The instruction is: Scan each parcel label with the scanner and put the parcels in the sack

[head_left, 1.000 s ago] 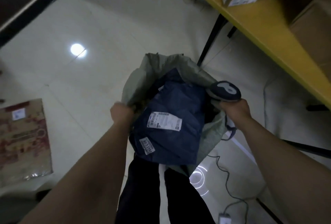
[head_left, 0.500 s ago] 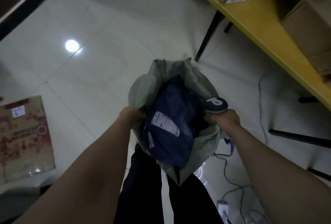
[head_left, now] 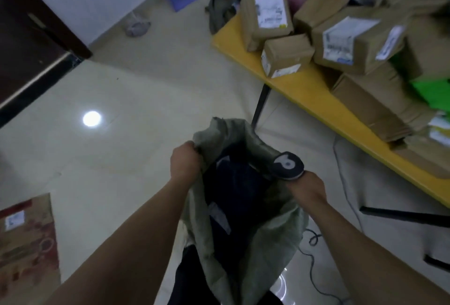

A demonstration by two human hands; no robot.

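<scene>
A grey-green woven sack [head_left: 275,236] hangs open in front of me. My left hand [head_left: 183,163] grips its left rim. My right hand [head_left: 305,189] holds the dark scanner [head_left: 288,164] and also holds the sack's right rim. Inside the sack lies a dark blue parcel [head_left: 239,190] with white labels, sunk deep into the opening. Several brown cardboard parcels [head_left: 350,41] with white labels are piled on the yellow table [head_left: 314,92] at the upper right.
The scanner's cable [head_left: 314,268] trails over the tiled floor on the right. A flat printed carton [head_left: 26,243] lies on the floor at the left. A dark door [head_left: 29,36] stands at the upper left. My dark trouser legs show below the sack.
The blue parcel has slid deeper into the sack. My view has lifted, so the table's pile of parcels now shows. Both hands keep their hold on the rim.
</scene>
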